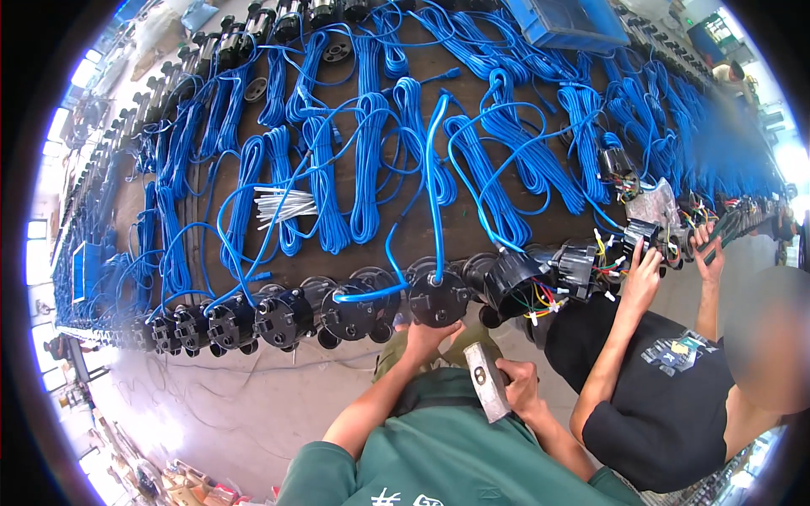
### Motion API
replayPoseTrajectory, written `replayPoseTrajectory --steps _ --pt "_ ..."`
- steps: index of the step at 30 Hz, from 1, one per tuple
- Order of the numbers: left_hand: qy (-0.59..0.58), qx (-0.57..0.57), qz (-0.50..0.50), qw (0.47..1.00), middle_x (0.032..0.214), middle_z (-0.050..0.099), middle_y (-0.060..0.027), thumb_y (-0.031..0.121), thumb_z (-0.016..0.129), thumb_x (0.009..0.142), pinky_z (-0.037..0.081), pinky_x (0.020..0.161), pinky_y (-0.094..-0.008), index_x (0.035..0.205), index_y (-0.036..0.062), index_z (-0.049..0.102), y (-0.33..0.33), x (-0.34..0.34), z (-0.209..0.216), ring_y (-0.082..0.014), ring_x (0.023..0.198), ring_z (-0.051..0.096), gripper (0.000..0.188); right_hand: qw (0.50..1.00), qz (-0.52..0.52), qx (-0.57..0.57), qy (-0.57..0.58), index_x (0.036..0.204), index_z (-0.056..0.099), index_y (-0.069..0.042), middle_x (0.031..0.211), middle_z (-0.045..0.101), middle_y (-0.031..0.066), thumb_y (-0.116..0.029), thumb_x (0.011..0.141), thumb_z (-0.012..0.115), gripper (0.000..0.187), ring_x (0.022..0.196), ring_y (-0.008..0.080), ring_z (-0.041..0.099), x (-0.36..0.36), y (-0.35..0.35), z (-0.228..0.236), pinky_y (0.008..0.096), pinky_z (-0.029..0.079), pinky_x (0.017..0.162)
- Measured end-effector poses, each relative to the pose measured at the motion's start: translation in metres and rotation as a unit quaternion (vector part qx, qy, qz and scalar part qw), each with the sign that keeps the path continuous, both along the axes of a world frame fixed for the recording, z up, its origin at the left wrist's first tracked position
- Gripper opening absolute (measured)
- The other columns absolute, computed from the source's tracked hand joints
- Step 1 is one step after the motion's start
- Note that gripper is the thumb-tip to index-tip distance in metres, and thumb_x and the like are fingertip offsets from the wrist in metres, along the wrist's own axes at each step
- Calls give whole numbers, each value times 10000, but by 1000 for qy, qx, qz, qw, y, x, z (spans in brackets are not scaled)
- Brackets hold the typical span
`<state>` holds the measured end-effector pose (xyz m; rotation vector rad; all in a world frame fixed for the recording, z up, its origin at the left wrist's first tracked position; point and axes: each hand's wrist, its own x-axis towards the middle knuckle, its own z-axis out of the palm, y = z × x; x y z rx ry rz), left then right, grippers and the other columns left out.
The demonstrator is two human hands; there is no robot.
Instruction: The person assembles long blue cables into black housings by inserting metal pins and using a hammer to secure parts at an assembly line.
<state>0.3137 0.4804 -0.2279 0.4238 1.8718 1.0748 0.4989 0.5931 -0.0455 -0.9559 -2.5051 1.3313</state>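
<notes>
My left hand (pixel 429 339) is closed against the underside of a black cylindrical housing (pixel 439 302) at the table's near edge, its fingers partly hidden beneath it. A thick blue cable (pixel 436 194) rises from the top of that housing and arches over the table. In front of my green shirt, my right hand (pixel 521 386) is wrapped round a hammer. The hammer's blocky metal head (pixel 488 384) points up and tilts left, apart from the housing. Just left stands another black housing (pixel 350 314) with a blue cable end (pixel 363 295) lying across it.
Coiled blue cables (pixel 367 169) cover the brown table (pixel 337 266). White ties (pixel 285 205) lie at centre left, a blue crate (pixel 567 24) at the back. To my right, a person in black (pixel 658 371) handles a wired black part (pixel 641 234). Open housings (pixel 515 282) show coloured wires.
</notes>
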Motion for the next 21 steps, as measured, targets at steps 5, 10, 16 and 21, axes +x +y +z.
replayPoseTrajectory --steps 5,10,16,21 --pt "-136 -92 -63 984 1059 752 -142 353 915 728 576 850 -376 1202 8 689 -20 -12 21 -255 967 723 629 998 -32 -27 -39 812 651 -48 600 561 175 -238 820 754 216 541 365 608 21 -9 -13 422 442 516" --pt "-14 5 22 1000 1051 740 -122 311 914 734 572 821 -379 1203 8 679 -10 5 4 -240 930 704 606 997 -38 -34 -51 886 674 31 649 587 245 -204 831 714 245 569 421 612 29 -3 -22 435 439 527" --pt "101 41 129 986 1052 731 -82 197 868 744 569 844 -375 1171 30 685 4 23 -12 -197 927 688 494 999 -30 16 -37 792 608 -24 613 564 201 -255 816 762 279 585 433 607 19 5 -29 438 455 536" --pt "55 22 92 994 1249 691 -164 304 926 725 532 974 -414 1358 19 581 1 22 -21 -303 1145 671 775 996 -22 -70 -51 831 619 -8 611 593 183 -279 892 751 307 584 422 626 -1 6 -4 449 459 539"
